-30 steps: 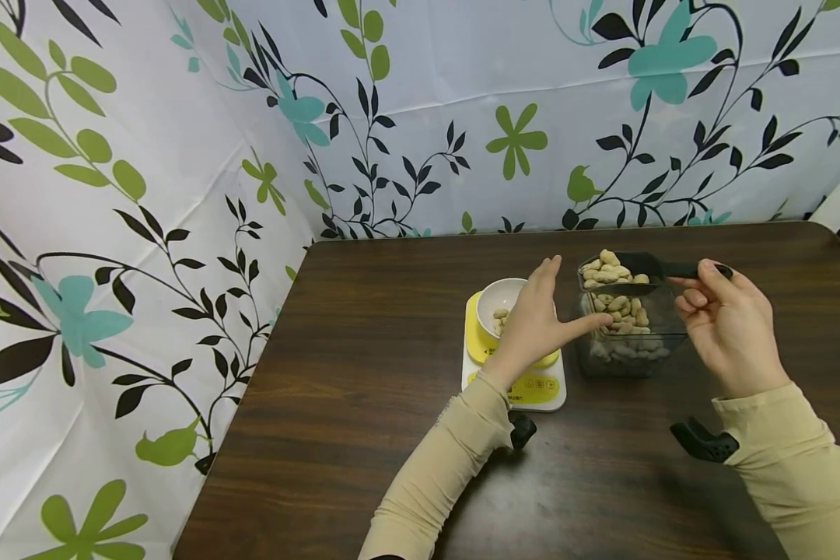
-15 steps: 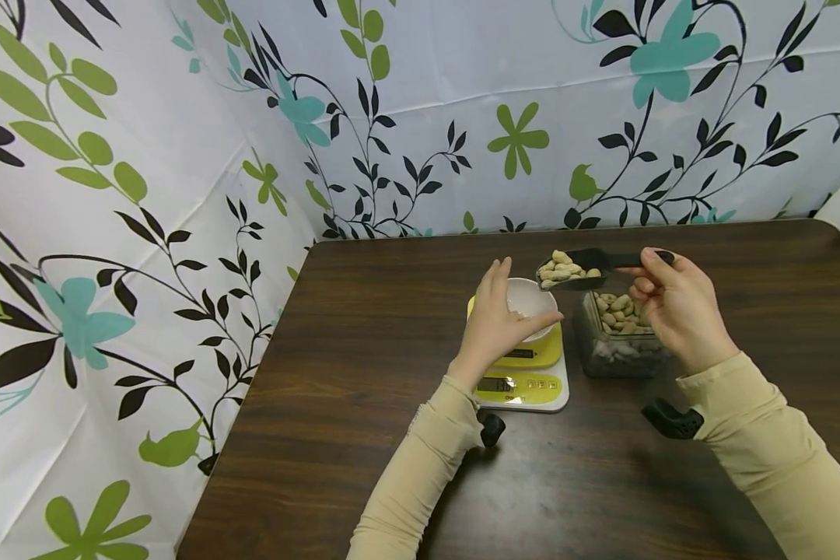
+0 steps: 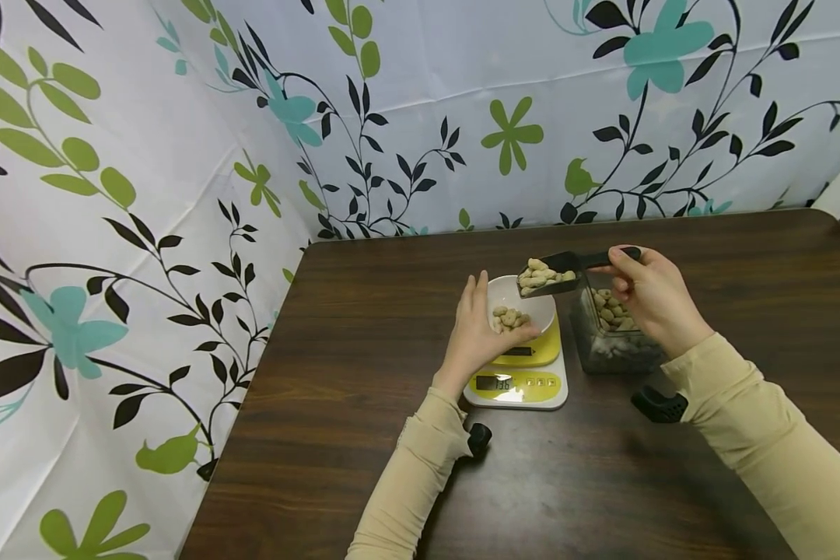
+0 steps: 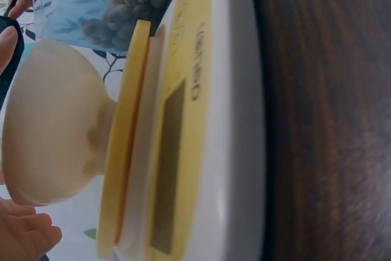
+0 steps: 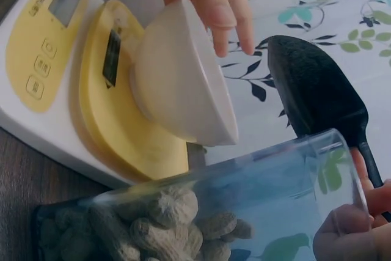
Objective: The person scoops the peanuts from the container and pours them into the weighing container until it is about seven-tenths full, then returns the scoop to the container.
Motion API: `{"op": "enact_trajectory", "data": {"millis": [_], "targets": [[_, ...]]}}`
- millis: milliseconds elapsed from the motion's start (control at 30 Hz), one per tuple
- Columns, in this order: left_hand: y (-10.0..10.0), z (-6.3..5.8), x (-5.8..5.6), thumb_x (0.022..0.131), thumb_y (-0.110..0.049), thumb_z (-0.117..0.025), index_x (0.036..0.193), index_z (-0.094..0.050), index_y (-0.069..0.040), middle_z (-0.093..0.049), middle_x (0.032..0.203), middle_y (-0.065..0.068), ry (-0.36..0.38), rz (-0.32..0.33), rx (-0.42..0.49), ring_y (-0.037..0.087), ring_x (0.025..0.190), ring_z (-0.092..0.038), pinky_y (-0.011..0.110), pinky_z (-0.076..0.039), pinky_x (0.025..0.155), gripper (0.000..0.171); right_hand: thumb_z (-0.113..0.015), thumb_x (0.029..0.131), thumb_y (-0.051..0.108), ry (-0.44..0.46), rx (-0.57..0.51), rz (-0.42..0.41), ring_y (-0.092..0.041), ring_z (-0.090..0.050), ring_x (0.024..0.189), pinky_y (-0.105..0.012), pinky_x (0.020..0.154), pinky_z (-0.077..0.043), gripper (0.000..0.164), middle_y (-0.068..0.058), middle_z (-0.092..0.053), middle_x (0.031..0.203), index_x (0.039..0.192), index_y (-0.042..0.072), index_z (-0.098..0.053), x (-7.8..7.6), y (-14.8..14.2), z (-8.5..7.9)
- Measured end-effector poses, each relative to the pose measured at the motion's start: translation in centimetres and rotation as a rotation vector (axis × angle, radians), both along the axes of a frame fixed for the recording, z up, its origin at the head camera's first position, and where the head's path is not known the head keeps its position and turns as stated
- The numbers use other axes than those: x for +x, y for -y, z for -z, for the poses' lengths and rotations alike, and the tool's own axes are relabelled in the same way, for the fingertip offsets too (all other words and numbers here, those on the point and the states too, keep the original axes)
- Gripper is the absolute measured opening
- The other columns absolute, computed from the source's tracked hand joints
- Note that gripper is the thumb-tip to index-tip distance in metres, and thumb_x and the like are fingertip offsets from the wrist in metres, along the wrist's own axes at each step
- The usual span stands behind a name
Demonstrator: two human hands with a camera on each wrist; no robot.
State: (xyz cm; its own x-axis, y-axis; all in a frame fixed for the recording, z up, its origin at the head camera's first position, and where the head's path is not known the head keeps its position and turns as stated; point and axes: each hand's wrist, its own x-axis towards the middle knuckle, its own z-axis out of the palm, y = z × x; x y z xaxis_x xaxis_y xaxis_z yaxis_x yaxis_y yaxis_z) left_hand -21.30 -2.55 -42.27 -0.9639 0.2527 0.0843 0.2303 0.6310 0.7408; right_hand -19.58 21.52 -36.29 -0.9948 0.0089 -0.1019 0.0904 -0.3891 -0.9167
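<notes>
Black and shallow, the scoop (image 5: 317, 90) holds a load of unshelled peanuts (image 3: 542, 277) above the right side of a white bowl (image 5: 174, 77), with a gap between the two in the right wrist view. The right hand (image 3: 654, 292) grips the scoop by its handle, thumb on top and fingers curled beneath. The left hand (image 3: 483, 330) is spread beside the bowl, fingers extended along its left side and thumb reaching across the near side (whether it touches the rim, I cannot tell). More peanuts lie in the bottom of the bowl, which stands upright on the yellow plate of a white and yellow kitchen scale (image 3: 525, 386); digits show on the scale's display, too small to read surely. Just right of the scale is a clear container (image 3: 619, 359) with peanuts inside, partly hidden by the right hand. Everything stands on a dark wood-grain table (image 3: 322, 389), in front of a white sheet (image 3: 413, 117) printed with leaves and flowers.
</notes>
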Motion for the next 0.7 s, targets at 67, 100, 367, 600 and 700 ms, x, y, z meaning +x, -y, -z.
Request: {"op": "enact_trajectory", "data": {"millis": [67,100,367,600,700], "targets": [[-0.04,0.27,0.03,0.064,-0.058,-0.077,0.151,-0.003,-0.029,-0.008,0.158,0.007,0.006,0.003,0.007,0.03,0.144,-0.016,0.054,-0.032,0.108,0.117,-0.057,0.091,0.025,-0.001,0.041,-0.004,-0.007,-0.035,0.057,-0.027,0.054,-0.021,0.028,0.007,-0.059,0.078,0.105,0.008,-0.041,-0.12,0.08,0.03],[-0.07,0.38,0.04,0.064,-0.058,-0.077,0.151,-0.003,-0.029,-0.009,0.158,0.008,0.005,0.004,0.009,0.03,0.144,-0.016,0.054,-0.032,0.108,0.118,-0.057,0.092,0.024,-0.005,0.053,-0.007,-0.007,-0.035,0.056,-0.027,0.054,-0.02,0.027,0.006,-0.06,0.078,0.105,0.007,-0.041,-0.2,0.09,0.06],[-0.33,0.75,-0.07,0.062,-0.055,-0.08,0.152,-0.009,-0.017,-0.015,0.156,0.01,0.007,0.001,-0.001,0.03,0.14,-0.027,0.048,-0.036,0.107,0.121,-0.056,0.092,0.028,0.02,0.203,0.008,-0.006,-0.035,0.056,-0.024,0.052,-0.026,0.023,0.01,-0.058,0.076,0.103,0.012,-0.042,-0.45,0.19,0.32],[-0.36,0.79,-0.18,0.06,-0.057,-0.081,0.15,-0.014,-0.011,-0.025,0.15,0.01,0.014,-0.022,-0.016,0.027,0.127,-0.044,0.043,-0.044,0.1,0.121,-0.054,0.093,0.032,0.037,0.353,0.017,-0.005,-0.036,0.057,-0.024,0.053,-0.029,0.023,0.012,-0.056,0.078,0.104,0.016,-0.043,-0.57,0.27,0.53],[-0.35,0.83,-0.17,0.06,-0.056,-0.081,0.15,-0.015,-0.011,-0.028,0.148,0.01,0.02,-0.022,-0.01,0.026,0.121,-0.047,0.042,-0.047,0.096,0.12,-0.051,0.094,0.037,0.041,0.468,0.028,-0.003,-0.038,0.059,-0.022,0.054,-0.033,0.023,0.011,-0.052,0.083,0.105,0.019,-0.042,-0.57,0.44,0.53]]}}
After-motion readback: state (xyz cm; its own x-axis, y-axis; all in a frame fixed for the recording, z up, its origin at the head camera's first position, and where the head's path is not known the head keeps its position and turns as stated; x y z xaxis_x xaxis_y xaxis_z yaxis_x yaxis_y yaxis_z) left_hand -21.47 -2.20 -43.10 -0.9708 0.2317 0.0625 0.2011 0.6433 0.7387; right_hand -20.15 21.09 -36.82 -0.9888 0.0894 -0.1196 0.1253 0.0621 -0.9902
